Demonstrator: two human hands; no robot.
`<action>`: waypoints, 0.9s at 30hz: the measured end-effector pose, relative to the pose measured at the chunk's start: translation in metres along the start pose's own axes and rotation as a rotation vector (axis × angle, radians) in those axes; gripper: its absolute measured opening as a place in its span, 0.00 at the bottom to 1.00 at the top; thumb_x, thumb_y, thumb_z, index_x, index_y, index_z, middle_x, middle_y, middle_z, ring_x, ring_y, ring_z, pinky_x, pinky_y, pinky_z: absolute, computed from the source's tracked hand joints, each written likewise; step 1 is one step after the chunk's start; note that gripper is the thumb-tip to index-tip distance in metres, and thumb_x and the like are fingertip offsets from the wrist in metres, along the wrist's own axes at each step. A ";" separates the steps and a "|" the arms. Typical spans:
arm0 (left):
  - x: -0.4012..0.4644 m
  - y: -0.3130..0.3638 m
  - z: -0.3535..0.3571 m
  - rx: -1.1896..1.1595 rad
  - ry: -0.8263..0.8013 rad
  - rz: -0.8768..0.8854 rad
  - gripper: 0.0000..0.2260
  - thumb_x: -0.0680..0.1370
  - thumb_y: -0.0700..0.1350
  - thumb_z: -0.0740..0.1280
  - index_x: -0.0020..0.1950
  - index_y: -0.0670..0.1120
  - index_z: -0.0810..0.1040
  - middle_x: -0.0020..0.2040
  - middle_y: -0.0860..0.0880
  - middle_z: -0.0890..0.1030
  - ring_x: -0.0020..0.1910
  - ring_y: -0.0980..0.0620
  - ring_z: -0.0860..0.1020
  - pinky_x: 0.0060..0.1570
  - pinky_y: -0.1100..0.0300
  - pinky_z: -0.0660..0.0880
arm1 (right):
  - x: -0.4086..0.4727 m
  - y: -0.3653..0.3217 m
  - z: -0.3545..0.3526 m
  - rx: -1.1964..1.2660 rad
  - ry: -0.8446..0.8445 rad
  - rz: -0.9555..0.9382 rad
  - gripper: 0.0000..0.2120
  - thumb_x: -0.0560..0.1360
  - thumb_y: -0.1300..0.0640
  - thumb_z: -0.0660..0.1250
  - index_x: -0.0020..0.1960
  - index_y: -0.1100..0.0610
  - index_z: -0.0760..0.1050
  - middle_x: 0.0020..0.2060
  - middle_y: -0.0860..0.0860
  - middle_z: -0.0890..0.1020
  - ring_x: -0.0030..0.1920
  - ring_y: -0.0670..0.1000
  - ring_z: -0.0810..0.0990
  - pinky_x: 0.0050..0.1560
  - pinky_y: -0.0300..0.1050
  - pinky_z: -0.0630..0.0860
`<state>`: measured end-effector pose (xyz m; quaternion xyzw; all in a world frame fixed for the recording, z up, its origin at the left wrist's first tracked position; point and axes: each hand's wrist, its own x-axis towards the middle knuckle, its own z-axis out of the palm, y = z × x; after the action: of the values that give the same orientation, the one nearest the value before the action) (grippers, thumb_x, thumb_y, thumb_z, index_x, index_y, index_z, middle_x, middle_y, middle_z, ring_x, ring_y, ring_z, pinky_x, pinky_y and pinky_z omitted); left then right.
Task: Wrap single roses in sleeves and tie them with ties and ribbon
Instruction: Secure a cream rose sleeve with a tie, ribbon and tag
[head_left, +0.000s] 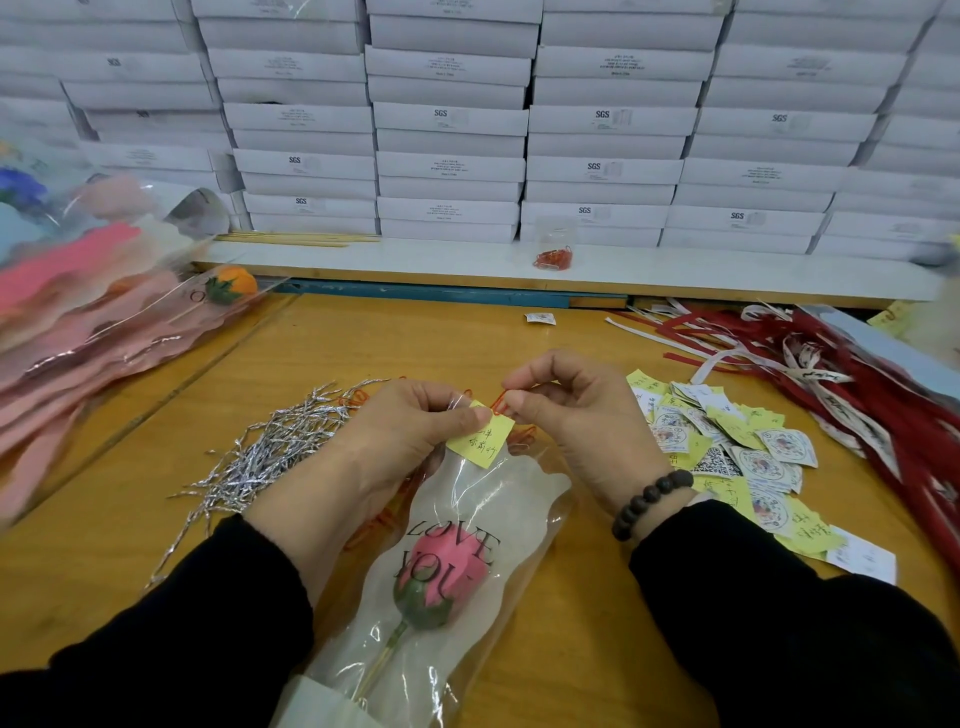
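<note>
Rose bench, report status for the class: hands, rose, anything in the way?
Left hand pinches yellow note against sleeve. Right hand pinches red paper clip at note's edge. Pink rose sleeved, untied. Nothing in the way.

Head view, close, downward — edges perhaps blurred

**Legible markings, one view**

- Clear sleeve (467, 561): "LOVE YOU" in black serif capitals, printed across the front over the pink rose (441, 577) inside.
- White boxes (450, 120), stacked at the back: "SGS" printed on many end faces; other faces carry several lines of small print, too small to read.
- Yellow note (480, 435): handwritten characters in dark ink, not legible.
- Pile of cards (748, 457): round printed emblems and a QR-type code; wording unreadable.
- White ribbon (810, 364): dark lettering, blurred.
</note>
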<state>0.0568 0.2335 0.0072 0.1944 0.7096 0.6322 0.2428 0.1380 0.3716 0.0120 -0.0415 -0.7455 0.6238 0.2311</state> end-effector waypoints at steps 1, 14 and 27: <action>0.000 0.000 0.000 -0.001 0.001 0.003 0.10 0.73 0.39 0.70 0.46 0.31 0.79 0.32 0.43 0.79 0.28 0.50 0.65 0.25 0.62 0.60 | 0.000 0.000 0.000 0.002 -0.002 -0.004 0.07 0.71 0.67 0.69 0.40 0.56 0.77 0.33 0.51 0.82 0.32 0.43 0.79 0.33 0.39 0.80; 0.001 -0.002 0.002 -0.081 -0.023 0.015 0.03 0.72 0.35 0.70 0.40 0.37 0.82 0.29 0.46 0.81 0.22 0.56 0.75 0.20 0.70 0.67 | 0.000 0.002 0.002 0.056 -0.034 0.090 0.08 0.72 0.67 0.68 0.38 0.56 0.77 0.34 0.55 0.81 0.31 0.48 0.80 0.32 0.41 0.79; -0.003 0.001 0.002 -0.116 0.031 -0.012 0.04 0.67 0.39 0.71 0.39 0.38 0.84 0.42 0.35 0.80 0.44 0.41 0.71 0.45 0.49 0.65 | -0.004 0.002 0.006 -0.002 -0.069 0.082 0.10 0.74 0.66 0.67 0.37 0.55 0.76 0.34 0.53 0.79 0.27 0.40 0.77 0.25 0.27 0.68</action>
<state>0.0606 0.2338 0.0082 0.1659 0.6765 0.6738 0.2467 0.1393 0.3654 0.0079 -0.0505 -0.7512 0.6332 0.1794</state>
